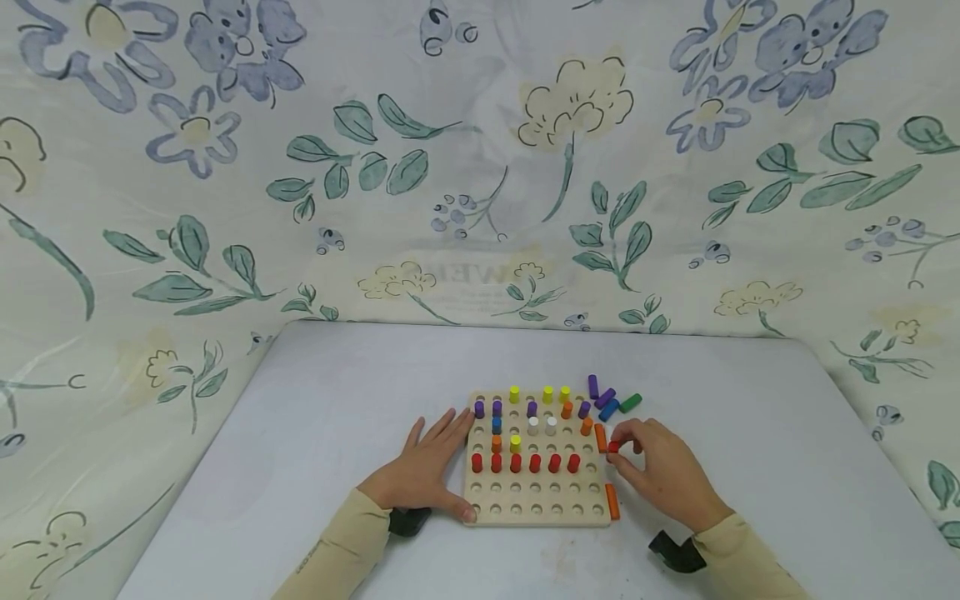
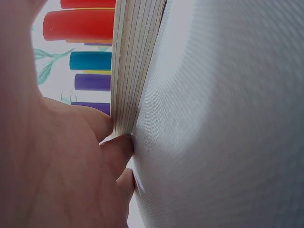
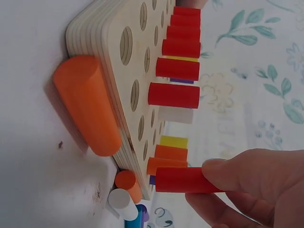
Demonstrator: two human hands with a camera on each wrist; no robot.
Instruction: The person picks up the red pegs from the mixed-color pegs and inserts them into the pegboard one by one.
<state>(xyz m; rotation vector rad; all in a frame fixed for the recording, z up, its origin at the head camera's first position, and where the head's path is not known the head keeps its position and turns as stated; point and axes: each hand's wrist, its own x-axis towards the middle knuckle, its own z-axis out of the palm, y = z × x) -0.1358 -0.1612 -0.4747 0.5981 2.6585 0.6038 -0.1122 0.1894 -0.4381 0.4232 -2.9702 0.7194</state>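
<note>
My right hand [image 1: 667,471] pinches a red peg [image 3: 179,180] between thumb and fingers, just off the right edge of a wooden pegboard [image 1: 525,498]. My left hand [image 1: 420,471] lies along the board's left edge. Its thumb is at the near left corner and its fingers reach up the side, touching the edge [image 2: 135,57] in the left wrist view. Several red pegs [image 1: 515,462] stand upright in one row. Farther back in the holes stand purple, blue, white, yellow and orange pegs, among them a blue peg [image 1: 497,426] and a yellow peg [image 1: 515,443].
An orange peg [image 1: 612,502] lies against the board's right side, and another orange peg [image 1: 601,438] lies farther back. A white peg [image 3: 122,203] lies near it. Loose purple, blue and green pegs [image 1: 631,402] lie by the far right corner. A floral curtain [image 1: 480,167] hangs behind the white table [image 1: 300,400].
</note>
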